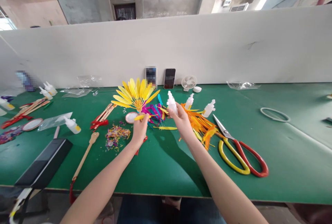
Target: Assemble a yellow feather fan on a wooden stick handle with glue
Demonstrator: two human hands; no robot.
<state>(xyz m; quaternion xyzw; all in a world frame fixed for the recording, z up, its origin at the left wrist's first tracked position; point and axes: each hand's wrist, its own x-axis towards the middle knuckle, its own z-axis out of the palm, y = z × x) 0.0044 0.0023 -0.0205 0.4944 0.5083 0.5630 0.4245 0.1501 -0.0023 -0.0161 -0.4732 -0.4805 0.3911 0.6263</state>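
Note:
My left hand [140, 129] pinches a single yellow feather [141, 117] above the green table [285, 155]. Close to its right, my right hand [181, 120] is wrapped round a small white glue bottle [171, 102], nozzle up. Just behind the hands stands a fan of yellow feathers [135, 94]. Purple and blue feathers [154, 111] lie between the hands, and a heap of orange feathers [201, 125] lies right of my right hand.
Large scissors [238, 151] with yellow and red handles lie at the right. Two more glue bottles [209, 108] stand behind the orange heap. A wooden stick [84, 156], confetti scraps [115, 136], a black box [43, 163], a phone [169, 78], a small fan [189, 82] and a white ring [275, 114] are about.

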